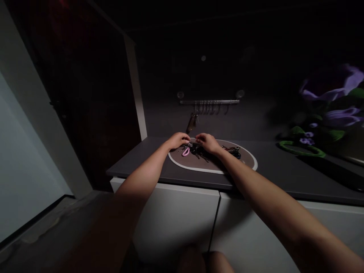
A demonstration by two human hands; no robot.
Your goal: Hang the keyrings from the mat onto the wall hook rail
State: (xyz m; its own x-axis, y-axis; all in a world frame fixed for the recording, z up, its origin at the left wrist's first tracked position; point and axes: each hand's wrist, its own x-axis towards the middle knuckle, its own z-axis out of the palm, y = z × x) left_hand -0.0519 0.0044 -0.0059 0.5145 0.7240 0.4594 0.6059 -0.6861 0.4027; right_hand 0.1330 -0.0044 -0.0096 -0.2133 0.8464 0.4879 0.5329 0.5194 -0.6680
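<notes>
My left hand [178,140] is over the left part of an oval brown mat [206,165] with a white rim. Its fingers are curled, with the tips at a bunch of keys [189,145] that has a pink loop strap [185,152]. Just to the right, my right hand [209,143] is bent inward, thumb and fingers close together. Whatever it pinches is too dark and small to make out. Dark keys [202,155] lie on the mat below the hands. Another cluster of keys [234,152] rests farther right, beyond my right wrist.
A clear rail [210,102] with several hooks is fixed to the dark wall; keys with a brown tag [191,123] hang from it. Purple flowers [341,115] and a green ring [301,149] stand right on the grey counter [273,178]. White cabinet doors [176,208] are below.
</notes>
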